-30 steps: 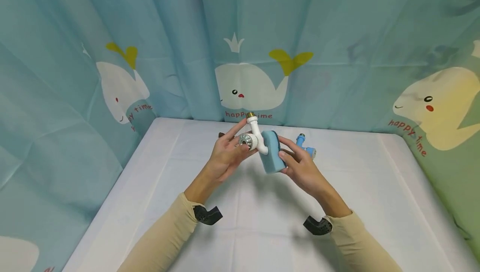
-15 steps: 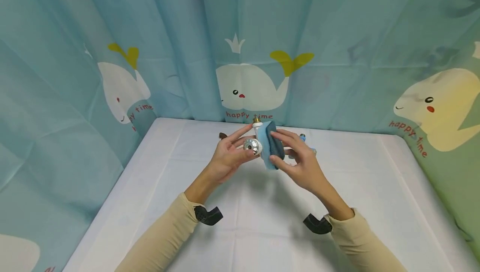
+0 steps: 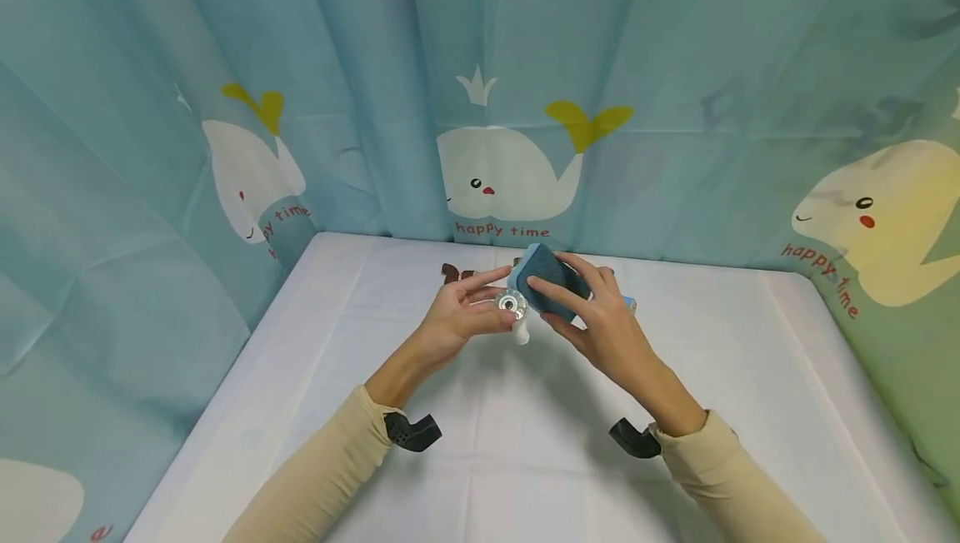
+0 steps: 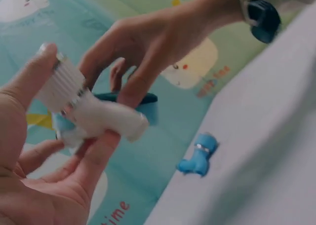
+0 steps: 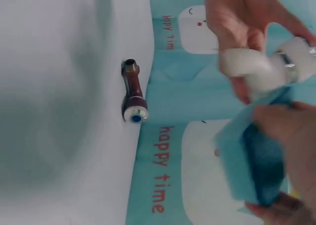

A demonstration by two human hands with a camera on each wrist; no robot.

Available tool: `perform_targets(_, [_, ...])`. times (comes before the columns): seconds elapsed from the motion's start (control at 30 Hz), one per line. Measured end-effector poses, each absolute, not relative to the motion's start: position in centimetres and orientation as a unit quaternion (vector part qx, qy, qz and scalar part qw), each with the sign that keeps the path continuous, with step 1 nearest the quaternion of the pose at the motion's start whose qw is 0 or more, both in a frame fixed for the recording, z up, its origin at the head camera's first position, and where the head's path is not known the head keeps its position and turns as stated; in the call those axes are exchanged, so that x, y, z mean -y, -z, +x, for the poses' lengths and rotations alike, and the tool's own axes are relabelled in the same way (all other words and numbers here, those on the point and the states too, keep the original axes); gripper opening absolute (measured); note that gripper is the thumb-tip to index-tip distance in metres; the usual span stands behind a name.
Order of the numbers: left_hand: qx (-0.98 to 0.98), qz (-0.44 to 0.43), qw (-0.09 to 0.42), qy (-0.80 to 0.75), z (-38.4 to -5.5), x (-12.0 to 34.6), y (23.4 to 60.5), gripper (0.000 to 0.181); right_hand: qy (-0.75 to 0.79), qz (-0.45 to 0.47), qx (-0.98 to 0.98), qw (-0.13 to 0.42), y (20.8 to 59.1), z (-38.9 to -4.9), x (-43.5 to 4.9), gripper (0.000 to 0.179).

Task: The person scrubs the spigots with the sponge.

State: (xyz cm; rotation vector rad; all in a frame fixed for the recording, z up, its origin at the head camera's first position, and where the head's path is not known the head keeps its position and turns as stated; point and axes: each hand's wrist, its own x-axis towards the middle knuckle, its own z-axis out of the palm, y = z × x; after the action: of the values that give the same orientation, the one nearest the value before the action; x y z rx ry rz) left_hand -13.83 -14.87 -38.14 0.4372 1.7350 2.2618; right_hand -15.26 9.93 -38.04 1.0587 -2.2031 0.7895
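Left hand (image 3: pixel 450 318) pinches a ribbed-knobbed white faucet (image 4: pixel 98 115), right hand (image 3: pixel 609 325) a coarse blue sponge (image 3: pixel 542 265), both half curled.

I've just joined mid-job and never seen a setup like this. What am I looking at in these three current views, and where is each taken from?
There is no machine here: a person works with two bare hands. The head view looks forward and down from a camera on the head; the other two come from a camera on each wrist, so the scene looks turned there.

The left hand holds a white faucet, its thumb on the knob. The right hand grips a blue sponge close by the faucet; whether they touch is hard to tell.

On the white table lie a blue faucet, clearest in the left wrist view, and a brown faucet, clearest in the right. Behind hangs a whale-print curtain.
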Motion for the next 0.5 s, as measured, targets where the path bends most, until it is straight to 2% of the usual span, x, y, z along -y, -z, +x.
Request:
perform_targets(0.13, [-0.591,0.130,0.140,-0.784,-13.8,14.9,38.3,0.074,-0.291,0.390,0.826,0.284,38.3,-15.3,-10.0,0.060])
perform_targets(0.37, [-0.615,0.122,0.162,-0.762,-13.7,15.0,38.1,0.074,-0.298,0.393,0.830,0.261,38.1,-16.1,-10.8,0.059])
perform_targets(0.43, [-0.644,0.135,0.170,-0.734,-13.6,15.1,38.1,0.077,-0.339,0.387,0.828,0.223,37.4,-16.7,-11.4,0.058])
perform_targets(0.5, [-0.667,0.161,0.175,-0.706,-13.6,15.1,38.1,0.080,-0.394,0.390,0.818,0.154,36.6,-17.2,-12.2,0.056])
